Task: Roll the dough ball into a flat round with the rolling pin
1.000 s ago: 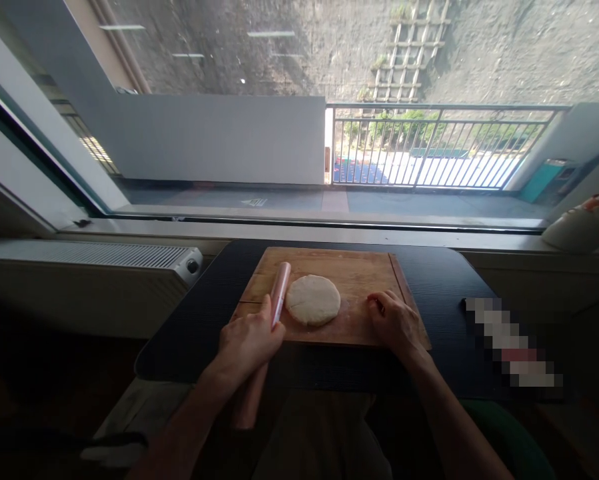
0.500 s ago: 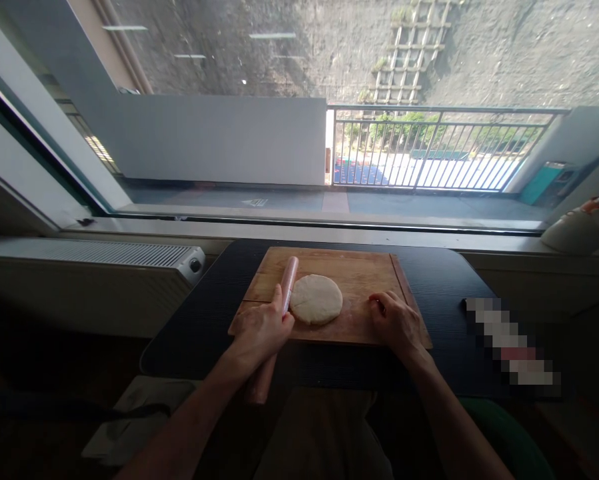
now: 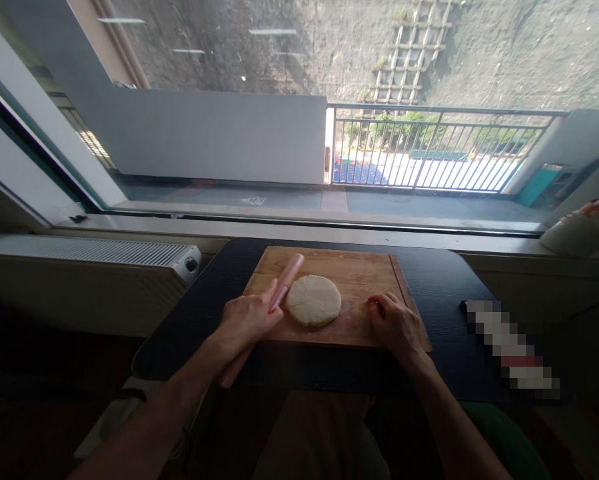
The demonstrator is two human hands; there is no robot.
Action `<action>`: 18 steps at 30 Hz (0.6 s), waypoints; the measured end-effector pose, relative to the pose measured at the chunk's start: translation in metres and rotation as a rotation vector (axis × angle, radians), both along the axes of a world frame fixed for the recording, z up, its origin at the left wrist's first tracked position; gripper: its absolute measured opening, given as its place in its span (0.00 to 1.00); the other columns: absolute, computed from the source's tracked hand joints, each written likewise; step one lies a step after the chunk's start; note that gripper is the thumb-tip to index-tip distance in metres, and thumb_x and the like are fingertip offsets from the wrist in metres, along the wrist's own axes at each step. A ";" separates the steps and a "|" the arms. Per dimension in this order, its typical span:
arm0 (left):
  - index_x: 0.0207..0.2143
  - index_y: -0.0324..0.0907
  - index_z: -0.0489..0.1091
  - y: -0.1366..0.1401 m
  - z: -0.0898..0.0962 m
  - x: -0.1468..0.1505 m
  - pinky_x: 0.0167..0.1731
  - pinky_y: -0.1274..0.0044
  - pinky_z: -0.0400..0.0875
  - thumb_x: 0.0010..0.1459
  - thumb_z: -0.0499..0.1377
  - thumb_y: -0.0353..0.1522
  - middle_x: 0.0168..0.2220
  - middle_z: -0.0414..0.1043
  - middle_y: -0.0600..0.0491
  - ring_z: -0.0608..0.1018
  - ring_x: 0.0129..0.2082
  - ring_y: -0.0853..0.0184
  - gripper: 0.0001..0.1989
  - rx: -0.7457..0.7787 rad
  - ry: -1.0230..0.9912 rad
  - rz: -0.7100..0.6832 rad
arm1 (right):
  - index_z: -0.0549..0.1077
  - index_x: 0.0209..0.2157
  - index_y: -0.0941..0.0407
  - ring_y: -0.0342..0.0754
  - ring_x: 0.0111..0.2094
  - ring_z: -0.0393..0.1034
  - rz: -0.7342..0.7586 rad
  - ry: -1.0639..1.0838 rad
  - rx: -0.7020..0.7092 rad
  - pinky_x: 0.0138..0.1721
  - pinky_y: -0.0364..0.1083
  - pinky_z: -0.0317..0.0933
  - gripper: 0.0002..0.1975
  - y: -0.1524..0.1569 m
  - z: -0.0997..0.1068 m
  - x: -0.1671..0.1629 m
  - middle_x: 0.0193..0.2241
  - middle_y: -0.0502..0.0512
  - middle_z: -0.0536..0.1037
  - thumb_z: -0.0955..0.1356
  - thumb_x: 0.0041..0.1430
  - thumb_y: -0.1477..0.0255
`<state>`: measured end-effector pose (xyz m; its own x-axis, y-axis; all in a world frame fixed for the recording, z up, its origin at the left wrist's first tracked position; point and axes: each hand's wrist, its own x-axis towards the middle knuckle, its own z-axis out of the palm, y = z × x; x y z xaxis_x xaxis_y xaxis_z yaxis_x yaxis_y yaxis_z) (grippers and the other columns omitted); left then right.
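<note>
Pale dough (image 3: 313,301), pressed into a flat round with a slightly uneven rim, lay left of centre on a wooden board (image 3: 356,268). Just beside its left edge ran a pinkish rolling pin (image 3: 291,271), slanted, the far end over the board and the near end reaching out past the board's front edge; whether pin and dough touched could not be told. The left hand (image 3: 249,319) gripped the pin around its middle, back of the hand upward, thumb along the dough side, forearm coming in from the lower left. The right hand (image 3: 394,321) rested at the board's right part, knuckles up and fingers curled inward; whether they closed on anything could not be told. Its wrist crossed the front edge near the right corner.

Between dough and right hand lay a stretch of floury wood, with more wood behind the dough up to the far edge. Dark tabletop (image 3: 442,283) bordered the board on both sides, its back edge near the windowsill (image 3: 299,231), its left edge close to a white radiator (image 3: 89,287).
</note>
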<state>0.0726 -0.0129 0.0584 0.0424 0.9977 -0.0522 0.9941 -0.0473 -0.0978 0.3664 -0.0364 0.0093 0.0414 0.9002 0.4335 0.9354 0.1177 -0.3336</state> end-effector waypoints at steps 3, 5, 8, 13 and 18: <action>0.62 0.48 0.47 0.006 0.001 -0.006 0.36 0.69 0.66 0.55 0.46 0.43 0.41 0.75 0.46 0.77 0.39 0.55 0.31 -0.003 0.017 -0.045 | 0.73 0.37 0.51 0.43 0.34 0.69 -0.009 0.003 -0.003 0.33 0.42 0.53 0.11 0.000 0.000 0.000 0.35 0.48 0.75 0.60 0.61 0.70; 0.61 0.48 0.48 0.008 0.002 -0.008 0.35 0.69 0.66 0.56 0.45 0.44 0.41 0.75 0.45 0.77 0.39 0.54 0.31 -0.015 0.029 0.017 | 0.72 0.37 0.51 0.43 0.34 0.69 -0.004 0.002 -0.004 0.33 0.42 0.53 0.10 -0.001 0.001 0.000 0.35 0.47 0.75 0.60 0.60 0.70; 0.61 0.45 0.49 0.006 0.000 -0.004 0.37 0.70 0.66 0.57 0.44 0.43 0.40 0.75 0.45 0.77 0.40 0.57 0.30 0.004 -0.020 0.022 | 0.72 0.36 0.50 0.43 0.34 0.68 -0.003 -0.006 0.001 0.33 0.42 0.52 0.10 -0.002 0.001 0.000 0.35 0.47 0.75 0.60 0.60 0.70; 0.60 0.40 0.50 -0.009 -0.007 0.008 0.35 0.70 0.66 0.57 0.43 0.42 0.37 0.75 0.43 0.78 0.36 0.56 0.30 0.012 -0.047 0.064 | 0.72 0.37 0.51 0.44 0.34 0.68 0.000 -0.014 0.006 0.33 0.42 0.52 0.10 -0.001 0.000 0.000 0.35 0.47 0.75 0.60 0.61 0.70; 0.59 0.32 0.52 -0.017 -0.006 0.021 0.34 0.69 0.66 0.58 0.42 0.41 0.33 0.75 0.40 0.78 0.36 0.55 0.31 0.016 -0.058 0.111 | 0.72 0.37 0.50 0.44 0.33 0.68 -0.014 -0.026 0.007 0.33 0.42 0.52 0.10 0.000 -0.001 0.000 0.35 0.47 0.75 0.60 0.61 0.70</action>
<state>0.0934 -0.0295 0.0529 -0.0663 0.9971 -0.0368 0.9971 0.0648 -0.0397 0.3660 -0.0367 0.0081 0.0429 0.8964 0.4411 0.9451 0.1067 -0.3087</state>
